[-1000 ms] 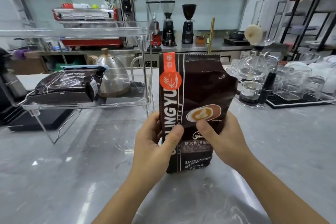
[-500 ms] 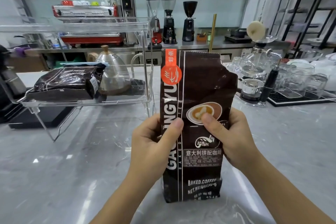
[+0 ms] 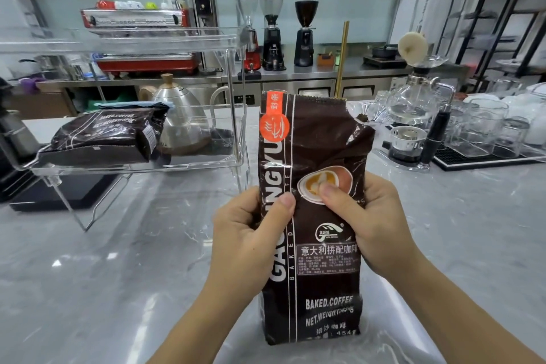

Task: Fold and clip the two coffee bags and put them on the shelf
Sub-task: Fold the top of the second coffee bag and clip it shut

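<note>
Coffee bag [image 3: 313, 216] upright on the grey tabletop [image 3: 118, 260], unfolded top, held in front of me. My left hand [image 3: 251, 233] grip clamped on its left edge, right hand [image 3: 372, 221] clamped on the right edge, thumbs on front. Second bag [image 3: 106, 136] lies on the clear shelf [image 3: 177, 164], left.

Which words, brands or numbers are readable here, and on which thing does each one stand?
Upright coffee bag, held by both hands:
"BAKED.COFFEE"
"NET.WEIGHT", then blurred figures
"454g"
"意大利拼配咖啡"
"封条", on its orange tab
Large side letters, partly covered: "GA...NGYU"
Fine print panel: too small to read.

Bag on the shelf:
"BAKED.COFFEE"
Its other print: blurred.
</note>
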